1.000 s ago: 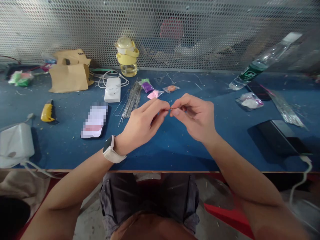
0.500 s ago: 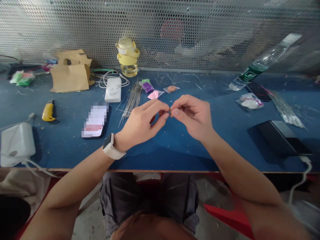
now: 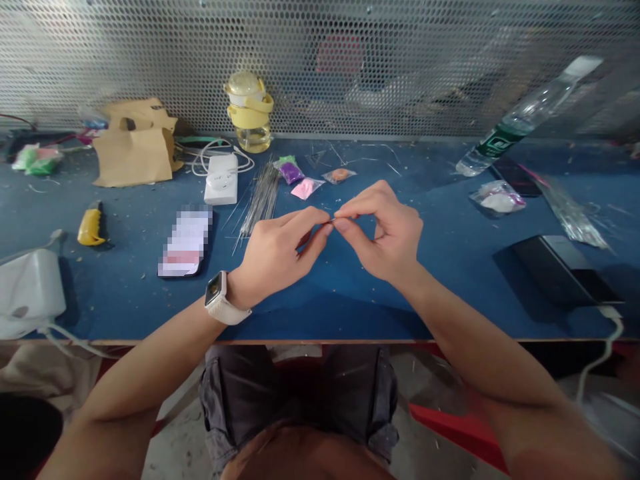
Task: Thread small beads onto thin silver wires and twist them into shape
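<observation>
Thumb and forefinger of my left hand [image 3: 283, 250] pinch a thin wire [image 3: 333, 220], most of it hidden by the fingertips. From the other side, my right hand [image 3: 385, 230] grips the same wire between thumb and forefinger, its other fingers curled. Both sets of fingertips nearly meet above the blue table [image 3: 345, 287]. Just behind my left hand lies a bundle of thin metal wires [image 3: 263, 193]. Beyond the hands are small packets of purple [image 3: 291, 172], pink [image 3: 306, 189] and orange [image 3: 340, 175] material.
Left of my hands lie a phone [image 3: 187, 240], a white power bank [image 3: 221, 180] with cable, and a yellow cutter [image 3: 91, 227]. A yellow-lidded bottle [image 3: 249, 113] stands by the mesh panel [image 3: 425, 80]. At right are a tilted water bottle [image 3: 525, 120] and a dark device [image 3: 565, 273].
The head view has shifted slightly. My right hand has rotated a little, its knuckles raised, and the fingertips of both hands are closer together. Both still pinch the wire.
</observation>
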A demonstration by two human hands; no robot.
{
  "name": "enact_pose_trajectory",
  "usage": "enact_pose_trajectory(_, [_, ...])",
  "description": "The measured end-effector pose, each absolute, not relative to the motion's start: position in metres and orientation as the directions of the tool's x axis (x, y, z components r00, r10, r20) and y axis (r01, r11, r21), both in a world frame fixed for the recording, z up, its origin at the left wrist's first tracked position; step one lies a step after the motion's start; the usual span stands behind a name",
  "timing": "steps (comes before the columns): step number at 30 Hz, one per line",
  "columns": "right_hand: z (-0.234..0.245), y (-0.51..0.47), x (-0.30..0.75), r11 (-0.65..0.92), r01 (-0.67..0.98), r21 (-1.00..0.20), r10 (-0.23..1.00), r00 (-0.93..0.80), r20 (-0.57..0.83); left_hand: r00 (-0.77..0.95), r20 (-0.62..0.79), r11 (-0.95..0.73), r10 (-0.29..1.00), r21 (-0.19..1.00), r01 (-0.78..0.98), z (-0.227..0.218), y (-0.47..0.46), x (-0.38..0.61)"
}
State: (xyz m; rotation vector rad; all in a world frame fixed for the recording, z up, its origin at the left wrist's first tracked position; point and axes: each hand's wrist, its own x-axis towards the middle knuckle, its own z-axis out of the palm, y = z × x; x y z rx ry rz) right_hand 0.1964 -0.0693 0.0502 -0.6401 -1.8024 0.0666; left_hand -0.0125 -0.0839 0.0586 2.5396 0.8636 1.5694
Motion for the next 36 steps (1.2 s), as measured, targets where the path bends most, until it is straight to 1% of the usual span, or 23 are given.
enact_pose_trajectory(2, [0.051, -0.069, 0.197, 0.853, 0.421, -0.307, 0.422, -0.211, 0.882, 0.334, 0.804, -0.832, 0.492, 0.321, 0.452, 0.059, -0.083, -0.013])
enact_pose_trajectory(6, [0.051, -0.066, 0.2, 0.851, 0.477, -0.22, 0.39, -0.293, 0.873, 0.302, 0.768, -0.8, 0.564, 0.418, 0.431, 0.061, -0.081, -0.015])
enact_pose_trajectory(10, [0.047, -0.061, 0.205, 0.824, 0.562, -0.079, 0.323, -0.349, 0.88, 0.263, 0.743, -0.769, 0.616, 0.492, 0.408, 0.062, -0.081, -0.014])
enact_pose_trajectory(14, [0.044, -0.059, 0.209, 0.809, 0.584, 0.067, 0.21, -0.393, 0.895, 0.263, 0.709, -0.743, 0.655, 0.538, 0.398, 0.063, -0.081, -0.012])
enact_pose_trajectory(16, [0.043, -0.059, 0.211, 0.81, 0.577, 0.103, 0.173, -0.403, 0.899, 0.265, 0.698, -0.735, 0.666, 0.549, 0.399, 0.062, -0.08, -0.012])
enact_pose_trajectory(19, [0.043, -0.061, 0.211, 0.806, 0.585, 0.095, 0.193, -0.411, 0.891, 0.268, 0.679, -0.72, 0.684, 0.568, 0.398, 0.06, -0.078, -0.011])
enact_pose_trajectory(22, [0.046, -0.064, 0.209, 0.81, 0.583, 0.053, 0.218, -0.385, 0.897, 0.268, 0.66, -0.708, 0.702, 0.607, 0.361, 0.059, -0.077, -0.012])
enact_pose_trajectory(26, [0.05, -0.067, 0.204, 0.809, 0.586, -0.045, 0.295, -0.338, 0.894, 0.292, 0.606, -0.665, 0.74, 0.724, 0.183, 0.064, -0.077, -0.014])
enact_pose_trajectory(28, [0.051, -0.068, 0.202, 0.81, 0.583, -0.062, 0.303, -0.325, 0.896, 0.313, 0.572, -0.627, 0.758, 0.772, 0.107, 0.067, -0.076, -0.015])
enact_pose_trajectory(33, [0.05, -0.069, 0.2, 0.821, 0.567, -0.068, 0.295, -0.319, 0.9, 0.345, 0.504, -0.546, 0.792, 0.838, 0.028, 0.07, -0.073, -0.017])
enact_pose_trajectory(36, [0.052, -0.072, 0.198, 0.842, 0.526, -0.121, 0.314, -0.296, 0.902, 0.379, 0.461, -0.486, 0.802, 0.873, -0.034, 0.07, -0.072, -0.018])
